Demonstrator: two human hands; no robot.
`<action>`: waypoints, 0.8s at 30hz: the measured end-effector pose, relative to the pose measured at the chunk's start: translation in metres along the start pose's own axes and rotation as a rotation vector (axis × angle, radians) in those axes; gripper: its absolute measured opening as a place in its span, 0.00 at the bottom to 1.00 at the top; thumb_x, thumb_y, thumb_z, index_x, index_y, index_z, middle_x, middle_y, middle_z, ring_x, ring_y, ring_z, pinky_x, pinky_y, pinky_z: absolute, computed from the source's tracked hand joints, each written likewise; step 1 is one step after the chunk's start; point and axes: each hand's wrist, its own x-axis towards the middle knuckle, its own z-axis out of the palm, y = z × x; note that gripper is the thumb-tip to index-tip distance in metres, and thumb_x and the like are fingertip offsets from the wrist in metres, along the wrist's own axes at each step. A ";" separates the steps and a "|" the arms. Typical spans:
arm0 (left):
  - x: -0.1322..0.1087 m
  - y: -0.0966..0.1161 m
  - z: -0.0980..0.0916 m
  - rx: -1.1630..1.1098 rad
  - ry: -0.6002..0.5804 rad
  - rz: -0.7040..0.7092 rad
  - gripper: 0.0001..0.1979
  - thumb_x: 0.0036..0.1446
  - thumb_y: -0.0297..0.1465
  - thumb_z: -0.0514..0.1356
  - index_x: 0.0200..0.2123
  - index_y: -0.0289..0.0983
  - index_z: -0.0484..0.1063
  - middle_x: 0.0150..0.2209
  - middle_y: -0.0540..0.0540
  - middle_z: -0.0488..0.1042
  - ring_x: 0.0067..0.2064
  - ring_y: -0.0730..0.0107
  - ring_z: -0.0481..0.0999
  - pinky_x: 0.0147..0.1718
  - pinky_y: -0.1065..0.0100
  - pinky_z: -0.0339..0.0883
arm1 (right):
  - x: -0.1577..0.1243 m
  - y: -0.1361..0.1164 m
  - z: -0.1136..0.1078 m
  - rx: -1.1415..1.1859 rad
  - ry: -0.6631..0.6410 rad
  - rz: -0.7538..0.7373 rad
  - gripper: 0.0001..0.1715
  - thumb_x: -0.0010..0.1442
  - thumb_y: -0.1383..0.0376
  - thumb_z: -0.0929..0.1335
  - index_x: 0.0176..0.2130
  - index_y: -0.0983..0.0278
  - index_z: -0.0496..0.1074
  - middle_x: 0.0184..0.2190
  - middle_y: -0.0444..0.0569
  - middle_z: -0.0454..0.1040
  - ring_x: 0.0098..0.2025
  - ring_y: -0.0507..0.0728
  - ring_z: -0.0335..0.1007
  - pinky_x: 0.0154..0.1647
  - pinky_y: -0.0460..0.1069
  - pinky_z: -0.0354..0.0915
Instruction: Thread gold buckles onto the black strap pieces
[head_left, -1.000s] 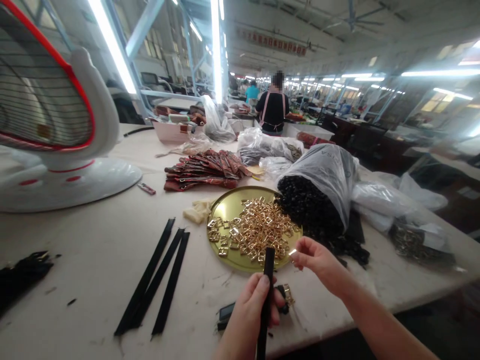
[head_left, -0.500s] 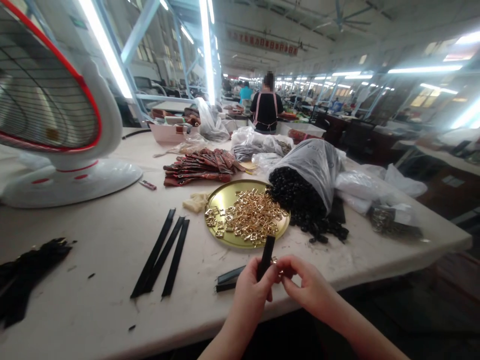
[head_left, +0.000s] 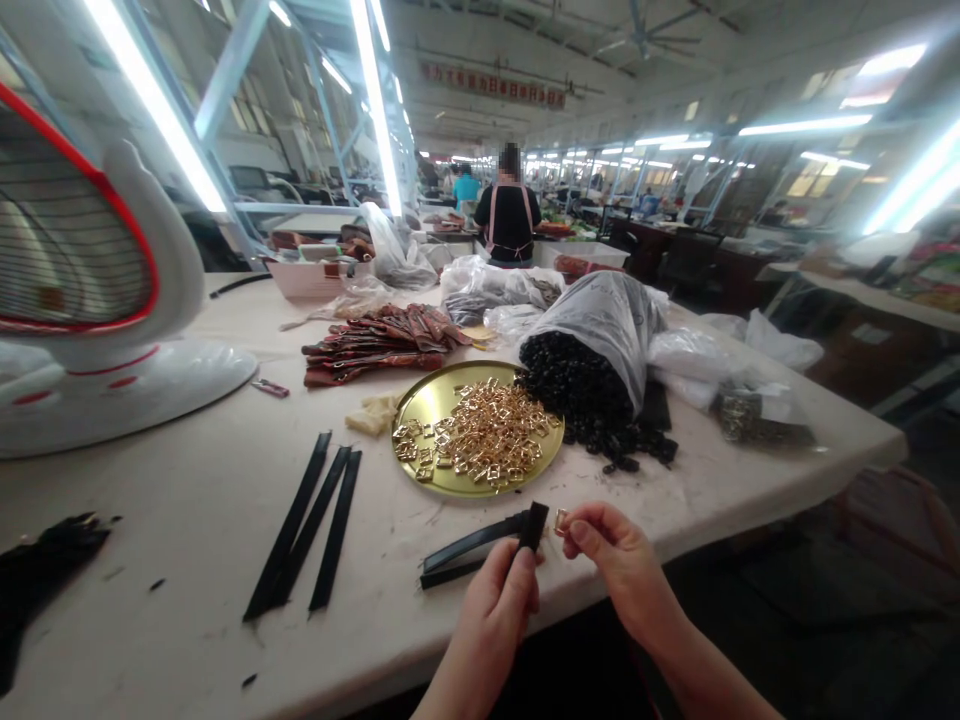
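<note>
My left hand (head_left: pixel 504 592) is closed round a black strap (head_left: pixel 533 526), whose end sticks up past the thumb. Just to its right, my right hand (head_left: pixel 609 545) pinches a small gold buckle (head_left: pixel 560 522) between thumb and fingertips. Buckle and strap end are a short gap apart. Beyond both hands lies a round gold tray (head_left: pixel 411 400) with a heap of gold buckles (head_left: pixel 495 430) on it. Other black strips (head_left: pixel 469 543) lie by my left hand, their near ends partly hidden behind it.
Several black strips (head_left: pixel 300 530) lie on the table left of the tray. A plastic bag (head_left: pixel 600 315) spills small black pieces (head_left: pixel 577 385). Behind the tray is a stack of brown leather pieces (head_left: pixel 382 343). A fan (head_left: pixel 142 380) stands at left; a person (head_left: pixel 512 222) is further back.
My right hand has drawn away from the strap, and the gold buckle now shows clearly in its fingertips. The strap in my left hand has tilted to the right. The whole view has shifted slightly.
</note>
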 end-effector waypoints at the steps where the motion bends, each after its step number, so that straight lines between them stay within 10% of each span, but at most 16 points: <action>1: -0.001 -0.004 0.002 -0.014 -0.035 -0.022 0.17 0.53 0.46 0.51 0.30 0.36 0.64 0.16 0.57 0.59 0.14 0.82 0.52 0.13 0.77 0.43 | 0.000 0.000 0.001 0.070 0.024 0.003 0.09 0.52 0.59 0.69 0.31 0.63 0.70 0.24 0.43 0.72 0.26 0.50 0.65 0.31 0.46 0.62; 11: 0.003 -0.002 -0.003 0.068 -0.162 -0.045 0.13 0.55 0.40 0.51 0.31 0.36 0.67 0.18 0.56 0.59 0.18 0.78 0.56 0.17 0.75 0.49 | 0.007 0.008 0.000 0.395 0.040 0.261 0.15 0.45 0.62 0.73 0.35 0.63 0.73 0.25 0.41 0.69 0.23 0.47 0.61 0.28 0.45 0.62; 19: 0.005 0.014 -0.016 0.319 -0.129 0.166 0.05 0.54 0.30 0.52 0.32 0.38 0.68 0.30 0.49 0.71 0.33 0.68 0.67 0.35 0.71 0.59 | 0.000 0.012 0.018 -0.043 -0.120 0.187 0.13 0.49 0.58 0.71 0.34 0.64 0.72 0.28 0.44 0.72 0.31 0.53 0.66 0.34 0.48 0.62; 24: 0.008 0.005 -0.017 0.161 -0.164 0.003 0.06 0.56 0.34 0.50 0.31 0.38 0.62 0.23 0.53 0.66 0.23 0.76 0.63 0.23 0.74 0.57 | -0.005 0.017 0.023 -0.130 -0.080 0.107 0.14 0.51 0.57 0.69 0.36 0.63 0.68 0.31 0.46 0.72 0.36 0.56 0.67 0.38 0.50 0.62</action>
